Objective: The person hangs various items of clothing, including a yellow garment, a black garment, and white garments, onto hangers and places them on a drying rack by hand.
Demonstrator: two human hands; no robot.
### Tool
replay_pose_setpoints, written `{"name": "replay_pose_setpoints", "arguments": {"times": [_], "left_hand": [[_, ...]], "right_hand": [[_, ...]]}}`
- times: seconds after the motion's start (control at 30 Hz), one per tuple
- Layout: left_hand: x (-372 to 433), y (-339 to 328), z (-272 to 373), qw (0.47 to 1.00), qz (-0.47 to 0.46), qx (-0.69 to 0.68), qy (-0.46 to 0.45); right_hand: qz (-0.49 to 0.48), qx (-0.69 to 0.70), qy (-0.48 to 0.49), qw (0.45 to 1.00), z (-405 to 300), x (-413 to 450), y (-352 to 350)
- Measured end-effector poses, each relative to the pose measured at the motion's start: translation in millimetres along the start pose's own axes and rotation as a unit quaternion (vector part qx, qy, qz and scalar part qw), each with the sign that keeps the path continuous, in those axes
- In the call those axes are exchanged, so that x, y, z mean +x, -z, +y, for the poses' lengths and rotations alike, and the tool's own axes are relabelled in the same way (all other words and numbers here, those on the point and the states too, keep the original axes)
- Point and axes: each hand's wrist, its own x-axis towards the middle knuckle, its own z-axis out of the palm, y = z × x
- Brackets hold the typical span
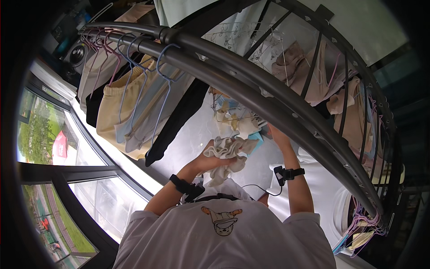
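My left hand (210, 162) grips a bunch of crumpled off-white cloth (226, 149) with ruffled edges, held in front of my body. My right hand (279, 136) reaches up beside a wire clip hanger (235, 116). The dark metal rail hides part of that hand, so its grip does not show. Small pale yellow and white cloth pieces (231, 119) hang from the clip hanger. Close to both hands is a light blue item (255, 141), partly covered by the off-white cloth.
Dark rails (215, 75) of a drying rack cross overhead. Shorts (117, 97) and other clothes hang at left on blue and pink hangers (164, 72). More garments (352, 117) hang at right. Bunched hangers (362, 218) hang at the rail's right end, near a white appliance (312, 188). Windows (63, 134) line the left.
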Motion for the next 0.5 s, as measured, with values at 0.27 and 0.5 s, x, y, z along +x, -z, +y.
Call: {"name": "replay_pose_setpoints", "arguments": {"times": [0.27,0.5], "left_hand": [[6,9,-23,0.999,-0.008,0.051,-0.017],[3,0,-23,1.000,-0.019,0.018,0.016]], "right_hand": [[-0.009,0.066,0.021,0.998,-11,-41,-18],[-0.079,0.070,0.037,0.994,-52,-72,-33]]}}
